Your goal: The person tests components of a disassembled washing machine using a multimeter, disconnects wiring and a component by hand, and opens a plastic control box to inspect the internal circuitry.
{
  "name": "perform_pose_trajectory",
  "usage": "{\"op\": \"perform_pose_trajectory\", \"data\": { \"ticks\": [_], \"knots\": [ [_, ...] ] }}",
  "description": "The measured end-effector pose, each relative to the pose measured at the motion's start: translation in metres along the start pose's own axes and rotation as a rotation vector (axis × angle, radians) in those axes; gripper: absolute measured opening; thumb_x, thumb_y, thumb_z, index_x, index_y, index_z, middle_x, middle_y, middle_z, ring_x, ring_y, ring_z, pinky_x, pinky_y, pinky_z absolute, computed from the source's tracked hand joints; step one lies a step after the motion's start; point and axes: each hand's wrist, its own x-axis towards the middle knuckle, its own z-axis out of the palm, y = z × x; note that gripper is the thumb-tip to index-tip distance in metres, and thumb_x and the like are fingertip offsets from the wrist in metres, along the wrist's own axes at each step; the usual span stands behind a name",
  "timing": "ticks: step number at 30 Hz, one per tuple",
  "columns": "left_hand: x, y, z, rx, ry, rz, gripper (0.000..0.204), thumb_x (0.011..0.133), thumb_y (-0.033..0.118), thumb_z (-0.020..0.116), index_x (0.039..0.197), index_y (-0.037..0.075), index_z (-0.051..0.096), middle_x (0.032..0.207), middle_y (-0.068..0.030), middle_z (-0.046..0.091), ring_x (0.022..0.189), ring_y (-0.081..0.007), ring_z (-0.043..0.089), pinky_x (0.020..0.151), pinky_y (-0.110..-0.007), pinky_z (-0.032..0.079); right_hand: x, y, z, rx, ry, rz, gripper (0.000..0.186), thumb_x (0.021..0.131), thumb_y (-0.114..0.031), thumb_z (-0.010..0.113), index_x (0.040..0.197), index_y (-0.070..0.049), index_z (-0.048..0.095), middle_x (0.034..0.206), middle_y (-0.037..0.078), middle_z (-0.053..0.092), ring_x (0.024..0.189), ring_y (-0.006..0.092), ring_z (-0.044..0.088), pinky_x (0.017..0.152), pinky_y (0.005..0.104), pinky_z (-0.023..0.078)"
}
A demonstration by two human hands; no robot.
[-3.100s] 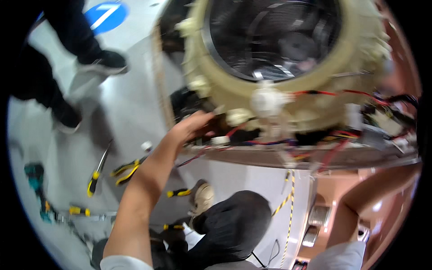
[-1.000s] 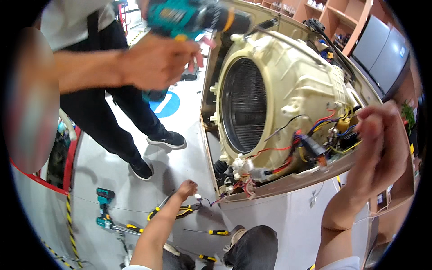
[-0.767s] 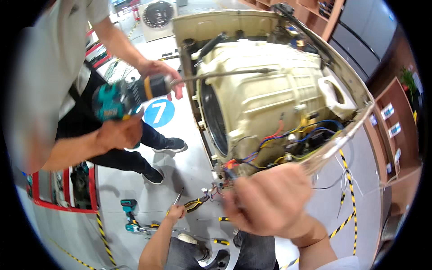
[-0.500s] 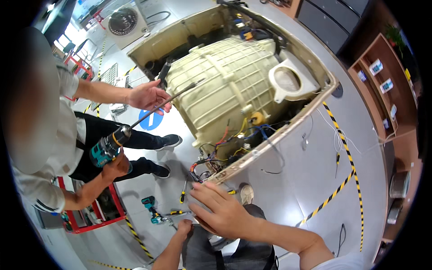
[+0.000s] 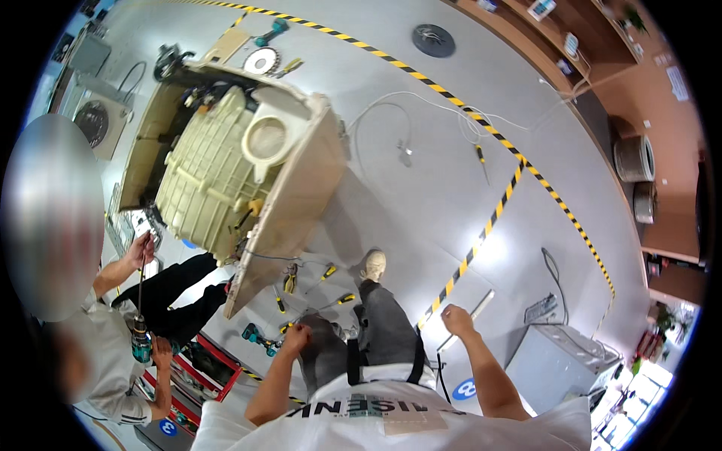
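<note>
My left hand [image 5: 298, 339] is curled closed beside my knee, near the tools on the floor; nothing shows in it. Out to the right, over bare floor, my right hand [image 5: 457, 320] is also curled, with nothing seen in its fingers. Both hands are apart from the opened washing machine cabinet [image 5: 304, 199], which lies ahead to the left with its cream ribbed tub [image 5: 203, 169] exposed. At the far left another person's hand grips a teal cordless drill [image 5: 141, 340] with a long bit; that person's other hand is by the bit's tip.
Near my left leg lie a teal power tool [image 5: 259, 338], pliers [image 5: 290, 279] and several yellow-black screwdrivers [image 5: 346, 298]. Striped tape [image 5: 481, 244] crosses the floor. A grey-white appliance [image 5: 556, 368] stands at the lower right, with wooden shelves [image 5: 571, 75] at the far right.
My right hand has left the cabinet's near edge and swung right. My view has turned right, so the cabinet sits farther left. The other person's drill bit now points upward, away from the tub.
</note>
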Motion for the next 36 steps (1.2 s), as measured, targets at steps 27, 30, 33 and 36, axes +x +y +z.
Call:
{"op": "perform_pose_trajectory", "data": {
  "ticks": [27,30,33,36],
  "knots": [
    [0.085,0.311,0.076,0.032,-0.202,-0.179,0.03,0.089,0.029,0.059,0.102,0.003,0.066,0.093,-0.0121,0.064,0.078,-0.0212,0.062,0.062,-0.039,0.051,0.21,0.017,-0.324,0.835,-0.06,0.394,0.014,0.089,-0.014,0.059,0.094,-0.001,0.062,0.075,0.008,0.065,0.059,0.0128,0.06,0.052,0.0248,0.05],
    [0.07,0.395,0.094,-0.098,-0.174,-0.317,0.036,0.092,0.034,0.054,0.117,0.008,0.06,0.116,-0.0094,0.059,0.101,-0.0212,0.059,0.081,-0.042,0.048,0.284,-0.038,-0.428,0.719,0.025,0.243,0.009,0.089,-0.009,0.059,0.089,-0.002,0.063,0.075,0.006,0.064,0.06,0.0118,0.059,0.053,0.0234,0.049],
    [0.065,0.444,0.106,-0.214,-0.121,-0.314,0.037,0.09,0.033,0.055,0.117,0.008,0.058,0.114,-0.0088,0.061,0.103,-0.022,0.059,0.082,-0.043,0.047,0.358,-0.082,-0.508,0.642,-0.029,0.103,0.007,0.087,-0.009,0.061,0.086,-0.002,0.064,0.073,0.005,0.064,0.06,0.012,0.059,0.054,0.0234,0.048],
    [0.07,0.443,0.13,-0.392,-0.061,-0.368,0.037,0.089,0.032,0.055,0.117,0.008,0.058,0.111,-0.0088,0.062,0.1,-0.0231,0.06,0.08,-0.041,0.049,0.431,-0.126,-0.558,0.482,-0.148,0.057,0.009,0.087,-0.01,0.062,0.084,-0.003,0.065,0.072,0.005,0.063,0.06,0.0126,0.059,0.054,0.0242,0.048]
  ]
}}
